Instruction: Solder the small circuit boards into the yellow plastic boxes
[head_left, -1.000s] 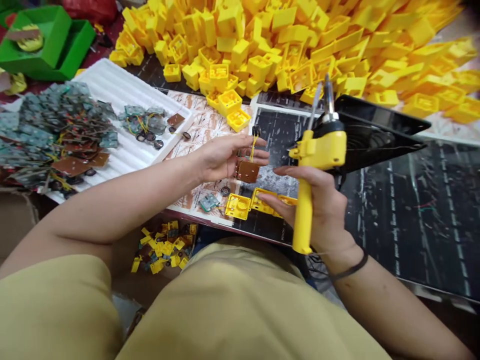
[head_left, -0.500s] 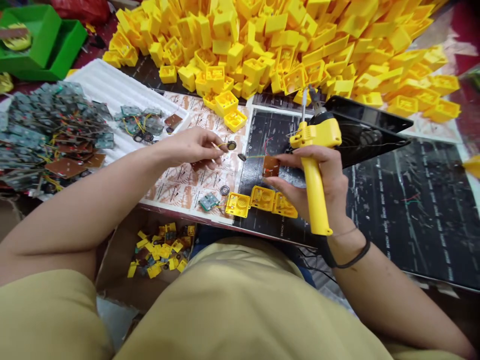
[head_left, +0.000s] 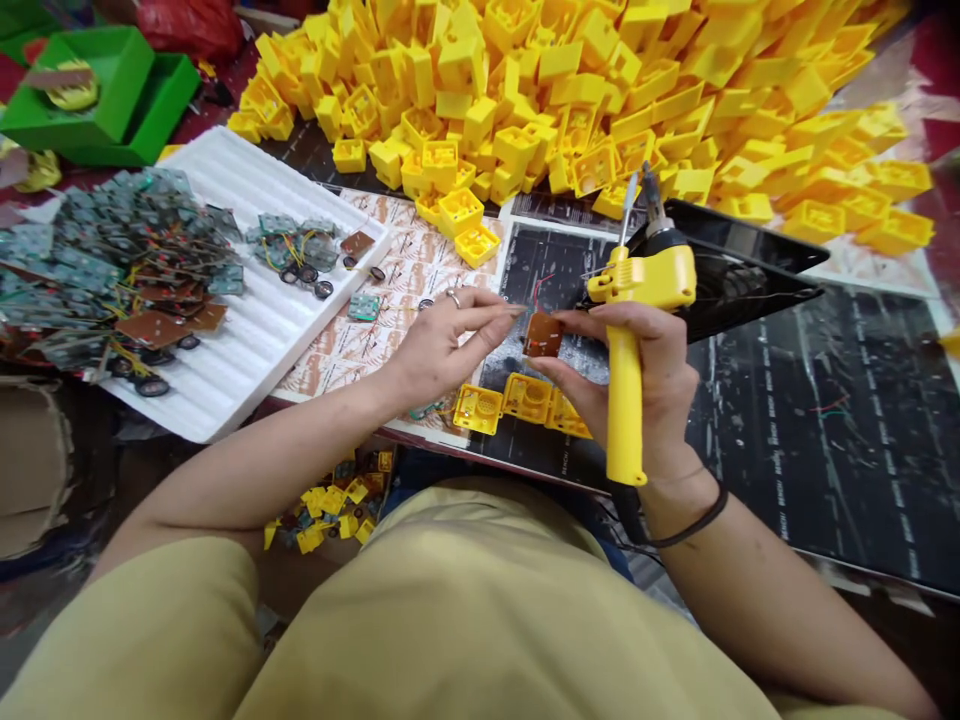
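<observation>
White tray (head_left: 281,325) holds circuit boards (head_left: 127,255), apparently speakers (head_left: 307,273).

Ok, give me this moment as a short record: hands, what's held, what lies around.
Right hand: around a yellow soldering gun, a brown board between thumb and finger
Left hand: fingertips together beside the board; anything in them too small to tell
Near edge: three open cases
White tray: heaped circuit boards
Far side: large pile of yellow cases
</observation>
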